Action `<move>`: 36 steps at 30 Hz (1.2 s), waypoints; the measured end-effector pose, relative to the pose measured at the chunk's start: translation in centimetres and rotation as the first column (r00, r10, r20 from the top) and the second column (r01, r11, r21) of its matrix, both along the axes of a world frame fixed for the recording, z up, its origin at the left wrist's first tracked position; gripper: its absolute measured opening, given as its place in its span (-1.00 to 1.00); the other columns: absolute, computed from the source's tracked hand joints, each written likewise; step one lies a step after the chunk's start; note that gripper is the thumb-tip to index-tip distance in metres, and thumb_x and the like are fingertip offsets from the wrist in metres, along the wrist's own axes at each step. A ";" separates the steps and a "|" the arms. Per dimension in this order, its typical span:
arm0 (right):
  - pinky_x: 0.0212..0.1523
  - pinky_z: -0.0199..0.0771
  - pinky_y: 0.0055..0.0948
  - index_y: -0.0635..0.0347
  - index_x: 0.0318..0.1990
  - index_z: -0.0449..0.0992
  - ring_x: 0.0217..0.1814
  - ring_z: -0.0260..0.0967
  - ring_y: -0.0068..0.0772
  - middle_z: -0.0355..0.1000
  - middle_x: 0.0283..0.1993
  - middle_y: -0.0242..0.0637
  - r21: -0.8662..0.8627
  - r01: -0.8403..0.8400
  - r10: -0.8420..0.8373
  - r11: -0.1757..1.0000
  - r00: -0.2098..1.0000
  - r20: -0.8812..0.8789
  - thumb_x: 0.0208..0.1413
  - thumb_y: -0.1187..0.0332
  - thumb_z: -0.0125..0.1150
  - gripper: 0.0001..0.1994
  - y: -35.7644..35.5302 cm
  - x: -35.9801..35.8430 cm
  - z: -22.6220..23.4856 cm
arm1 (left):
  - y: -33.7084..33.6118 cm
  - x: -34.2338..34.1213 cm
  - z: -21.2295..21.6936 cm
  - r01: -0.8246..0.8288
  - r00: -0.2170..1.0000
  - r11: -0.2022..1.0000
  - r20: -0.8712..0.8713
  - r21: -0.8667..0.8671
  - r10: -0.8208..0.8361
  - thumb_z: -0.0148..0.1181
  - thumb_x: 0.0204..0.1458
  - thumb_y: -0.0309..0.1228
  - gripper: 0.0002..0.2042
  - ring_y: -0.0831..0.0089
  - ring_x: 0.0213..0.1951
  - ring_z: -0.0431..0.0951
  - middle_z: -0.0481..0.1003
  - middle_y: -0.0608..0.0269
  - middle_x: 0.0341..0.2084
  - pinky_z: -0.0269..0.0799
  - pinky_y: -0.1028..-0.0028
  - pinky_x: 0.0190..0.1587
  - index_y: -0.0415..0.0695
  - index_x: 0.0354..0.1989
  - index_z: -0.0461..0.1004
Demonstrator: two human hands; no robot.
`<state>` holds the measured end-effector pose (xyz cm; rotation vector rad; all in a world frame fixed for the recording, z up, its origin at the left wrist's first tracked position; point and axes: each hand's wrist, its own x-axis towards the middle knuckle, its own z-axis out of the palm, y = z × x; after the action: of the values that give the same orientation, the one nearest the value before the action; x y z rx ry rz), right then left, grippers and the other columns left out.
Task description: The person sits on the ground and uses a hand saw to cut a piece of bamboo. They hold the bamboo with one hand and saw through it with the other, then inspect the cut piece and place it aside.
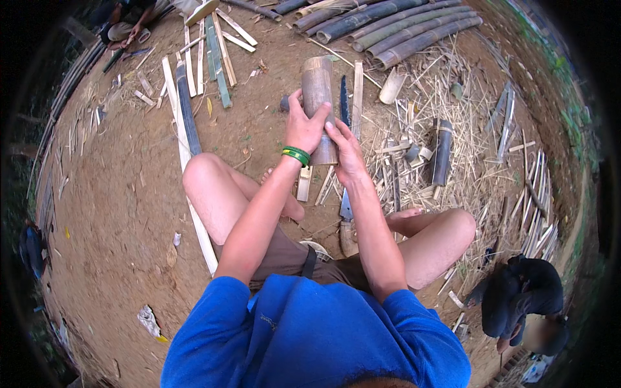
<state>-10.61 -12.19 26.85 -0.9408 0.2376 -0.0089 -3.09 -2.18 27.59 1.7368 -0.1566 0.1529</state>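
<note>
Between my two hands I hold a thick brown bamboo section (317, 84), raised in front of me above the ground. My left hand (304, 127) wraps its left side, with the thumb across the front and a green band on that wrist. Lower on its right side, my right hand (346, 150) grips it, thumb against the surface. Just beyond the right hand lies a long dark saw blade (345, 102); a metal blade (346, 205) with a wooden handle (348, 239) shows beside my right forearm.
Thick bamboo poles (414, 32) are stacked at the far right. Split strips (220, 55) lie at the far left, and shavings (414, 161) cover the ground on the right. A dark bamboo piece (442, 152) stands among them. Another person (517, 297) crouches at the lower right, another sits far left.
</note>
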 end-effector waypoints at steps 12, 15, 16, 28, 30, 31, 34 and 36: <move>0.24 0.33 -0.36 0.34 0.36 0.19 0.22 0.37 -0.38 0.41 0.19 -0.15 0.048 0.031 -0.035 0.998 0.996 0.077 0.13 0.24 0.37 -0.29 0.0 -0.4 -0.1 | 0.7 -0.9 0.7 0.146 0.962 0.988 0.240 -0.049 -0.130 0.39 0.02 -0.29 -0.20 0.15 0.05 0.51 0.38 -0.18 0.09 0.44 0.25 0.09 -0.29 0.38 0.08; 0.25 0.33 -0.36 0.33 0.37 0.19 0.23 0.37 -0.37 0.41 0.19 -0.15 0.038 0.013 -0.016 0.999 0.997 0.076 0.15 0.24 0.36 -0.29 0.1 -0.4 -0.1 | 1.0 -0.6 0.3 0.136 0.954 0.991 0.269 0.002 -0.131 0.39 0.02 -0.29 -0.22 0.17 0.03 0.52 0.42 -0.17 0.06 0.45 0.26 0.08 -0.29 0.37 0.12; 0.25 0.32 -0.36 0.33 0.37 0.19 0.23 0.37 -0.37 0.41 0.20 -0.15 0.045 0.018 -0.021 0.999 0.997 0.068 0.15 0.24 0.36 -0.30 0.1 -0.5 -0.1 | 1.0 -0.7 0.3 0.133 0.957 0.991 0.259 0.004 -0.130 0.40 0.02 -0.29 -0.23 0.18 0.03 0.52 0.44 -0.16 0.05 0.45 0.26 0.08 -0.29 0.36 0.14; 0.19 0.42 -0.38 0.25 0.43 0.14 0.16 0.43 -0.41 0.45 0.16 -0.19 -0.002 0.023 -0.023 1.000 0.997 0.079 0.13 0.33 0.36 -0.26 -0.2 -0.5 -1.8 | 1.0 -0.5 -0.2 0.113 0.979 0.987 0.154 0.118 -0.131 0.42 -0.07 -0.14 -0.14 -0.12 0.16 0.40 0.32 -0.30 0.13 0.29 0.12 0.25 -0.28 0.35 0.13; 0.17 0.44 -0.40 0.26 0.44 0.12 0.12 0.45 -0.42 0.46 0.13 -0.17 -0.006 0.046 -0.045 0.999 0.995 0.092 0.11 0.37 0.38 -0.23 -0.2 -0.4 -2.2 | 1.0 -0.6 -0.4 0.137 0.978 0.985 0.146 0.108 -0.152 0.41 -0.05 -0.14 -0.13 -0.11 0.19 0.37 0.29 -0.30 0.16 0.26 0.13 0.27 -0.29 0.36 0.10; 0.17 0.44 -0.40 0.27 0.44 0.11 0.11 0.45 -0.42 0.46 0.12 -0.16 -0.023 0.066 -0.064 0.998 0.993 0.102 0.11 0.38 0.37 -0.23 -0.1 -0.3 -2.5 | 1.0 -0.6 -0.5 0.148 0.976 0.985 0.149 0.086 -0.160 0.40 -0.05 -0.15 -0.13 -0.11 0.20 0.35 0.27 -0.30 0.17 0.25 0.14 0.28 -0.30 0.37 0.08; 0.22 0.40 -0.37 0.30 0.45 0.07 0.16 0.41 -0.39 0.42 0.15 -0.11 -0.055 0.103 -0.096 0.993 0.989 0.113 0.09 0.40 0.38 -0.20 0.1 -0.4 -2.5 | 1.1 -0.7 -0.6 0.154 0.966 0.985 0.197 0.081 -0.167 0.36 0.02 -0.20 -0.19 0.03 0.21 0.36 0.30 -0.23 0.18 0.24 0.20 0.28 -0.33 0.36 0.08; 0.27 0.34 -0.36 0.32 0.45 0.05 0.22 0.37 -0.36 0.38 0.20 -0.09 -0.087 0.123 -0.109 0.989 0.983 0.145 0.07 0.39 0.40 -0.17 0.5 -0.6 -1.8 | 1.2 -0.6 -0.5 0.178 0.957 0.982 0.220 0.070 -0.189 0.35 0.03 -0.23 -0.21 0.05 0.22 0.35 0.29 -0.23 0.19 0.23 0.20 0.29 -0.34 0.35 0.08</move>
<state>-11.19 -11.70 25.04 -1.0160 0.1624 -0.1949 -3.65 -0.97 27.06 1.7414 -0.4909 0.2115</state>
